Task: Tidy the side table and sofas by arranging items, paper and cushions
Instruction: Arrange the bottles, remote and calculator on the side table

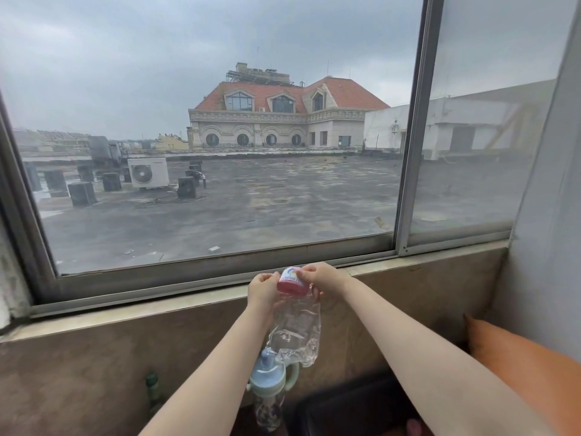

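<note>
1. Both hands are raised in front of the window sill [424, 262]. Left hand [262, 289] and right hand [323, 276] pinch a small pink-rimmed container [290, 281] between fingertips from either side, fingers curled on it.
2. Head view: I see a crumpled clear plastic bag [295, 332] hanging straight down from the container, long axis vertical, lower end loose just above a blue-lidded sippy bottle [268, 382].
3. Key relation, my reading: the container sits squarely between the hands, neither clearly nearer. The table lies below and toward me, dark, mostly hidden by my forearms, so any set-down means lowering.
4. Writing: white label on the container shows letters like "NGYAO C"; rest hidden by fingers. No other legible text.
5. Also noted: green-capped bottle [153, 385] low left, orange cushion [528, 366] at right edge.
</note>
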{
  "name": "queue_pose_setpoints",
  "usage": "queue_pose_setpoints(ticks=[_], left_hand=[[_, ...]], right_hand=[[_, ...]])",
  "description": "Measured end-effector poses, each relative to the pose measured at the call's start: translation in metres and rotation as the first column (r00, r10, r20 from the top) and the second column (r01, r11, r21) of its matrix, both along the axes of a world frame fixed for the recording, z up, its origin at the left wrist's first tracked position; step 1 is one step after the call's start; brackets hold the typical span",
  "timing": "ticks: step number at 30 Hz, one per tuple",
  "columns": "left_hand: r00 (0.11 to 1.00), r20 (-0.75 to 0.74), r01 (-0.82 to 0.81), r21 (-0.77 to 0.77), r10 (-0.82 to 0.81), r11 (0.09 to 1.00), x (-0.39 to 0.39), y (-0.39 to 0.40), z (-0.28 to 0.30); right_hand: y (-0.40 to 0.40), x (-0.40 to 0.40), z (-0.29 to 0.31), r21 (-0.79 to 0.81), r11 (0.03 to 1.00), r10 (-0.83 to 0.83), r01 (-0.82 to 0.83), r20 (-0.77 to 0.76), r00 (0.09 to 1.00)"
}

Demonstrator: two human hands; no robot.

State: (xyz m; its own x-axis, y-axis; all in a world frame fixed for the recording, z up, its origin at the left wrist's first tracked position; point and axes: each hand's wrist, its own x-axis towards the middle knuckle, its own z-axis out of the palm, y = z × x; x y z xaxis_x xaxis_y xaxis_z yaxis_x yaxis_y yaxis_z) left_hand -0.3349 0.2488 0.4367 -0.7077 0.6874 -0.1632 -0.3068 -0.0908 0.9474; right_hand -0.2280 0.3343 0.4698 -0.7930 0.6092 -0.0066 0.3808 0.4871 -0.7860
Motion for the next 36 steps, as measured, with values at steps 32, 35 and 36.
queue_pose_setpoints(ticks=[32,35,36], left_hand=[[0.977,-0.113,0.193,0.081,-0.183,0.978,-0.018,-0.007,-0.013],[0.965,-0.029,0.264,0.132,-0.262,0.956,-0.02,-0.009,-0.017],[0.969,-0.01,0.247,0.122,-0.247,0.961,-0.021,-0.009,-0.017]], right_hand=[[-0.005,-0.016,-0.001,0.3,0.951,0.107,-0.08,-0.076,0.991],[-0.004,-0.02,0.003,0.36,0.932,0.076,-0.05,-0.059,0.995],[-0.002,-0.02,0.004,0.374,0.926,0.066,-0.045,-0.043,0.997]])
